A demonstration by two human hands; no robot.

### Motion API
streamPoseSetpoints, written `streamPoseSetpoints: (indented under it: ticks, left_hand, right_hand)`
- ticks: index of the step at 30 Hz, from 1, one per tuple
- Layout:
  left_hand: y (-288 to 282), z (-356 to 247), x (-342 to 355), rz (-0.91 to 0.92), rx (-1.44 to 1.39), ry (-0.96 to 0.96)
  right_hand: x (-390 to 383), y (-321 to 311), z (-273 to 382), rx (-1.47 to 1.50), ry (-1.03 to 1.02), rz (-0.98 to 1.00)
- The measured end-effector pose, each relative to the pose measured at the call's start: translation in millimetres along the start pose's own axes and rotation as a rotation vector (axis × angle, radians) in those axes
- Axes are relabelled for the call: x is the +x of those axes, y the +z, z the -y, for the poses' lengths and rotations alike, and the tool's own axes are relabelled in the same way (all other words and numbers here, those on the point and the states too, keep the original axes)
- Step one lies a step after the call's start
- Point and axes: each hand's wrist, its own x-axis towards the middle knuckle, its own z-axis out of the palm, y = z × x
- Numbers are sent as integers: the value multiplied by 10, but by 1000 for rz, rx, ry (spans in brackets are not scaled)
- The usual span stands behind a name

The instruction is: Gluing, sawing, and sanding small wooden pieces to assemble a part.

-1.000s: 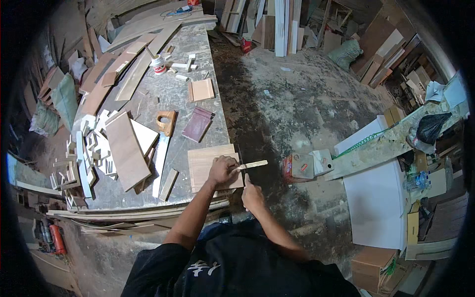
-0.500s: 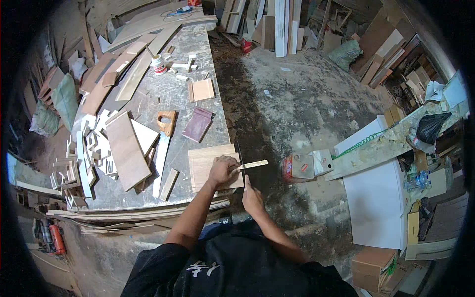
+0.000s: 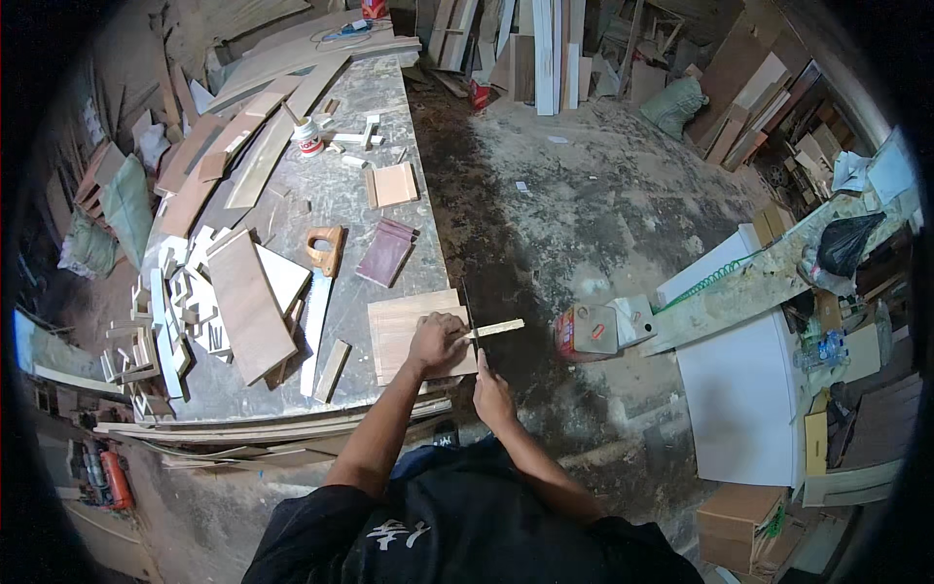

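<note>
A pale narrow wood strip (image 3: 505, 327) lies over a light wooden board (image 3: 391, 334) at the workbench's right edge, its free end jutting out past the bench. My left hand (image 3: 440, 343) is closed on the strip, pressing it down against the board. In my right hand (image 3: 494, 399) is a thin dark-bladed saw (image 3: 470, 313), whose handle is hidden by my fingers. The blade crosses the strip just right of my left fingers, along the bench's edge. Whether it has cut into the wood is too small to tell.
On the bench (image 3: 384, 97) lie a wooden-handled handsaw (image 3: 325, 255), a maroon panel (image 3: 387, 253), a small light panel (image 3: 392, 186), a white-and-red glue bottle (image 3: 307, 138) and a brown board (image 3: 250, 307) among white offcuts. A metal can (image 3: 592, 329) stands right of the bench.
My right hand has drawn the saw slightly back toward me. My left hand keeps its hold on the strip. The whole view has shifted a little.
</note>
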Motion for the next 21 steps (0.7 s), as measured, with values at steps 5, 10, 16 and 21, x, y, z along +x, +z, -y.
streamPoseSetpoints:
  ticks: [5,10,16,21]
  left_hand:
    - [-9,2,-2,-16,6,25]
    - [11,35,10,-19,32,39]
    - [-2,-28,-2,-29,8,42]
    - [-49,-58,-1,-26,-18,19]
  right_hand:
    - [7,25,-34,-39,35,60]
    - [18,30,22,-66,99,108]
    - [1,46,-119,320,27,5]
    - [7,-36,-156,697,207,97]
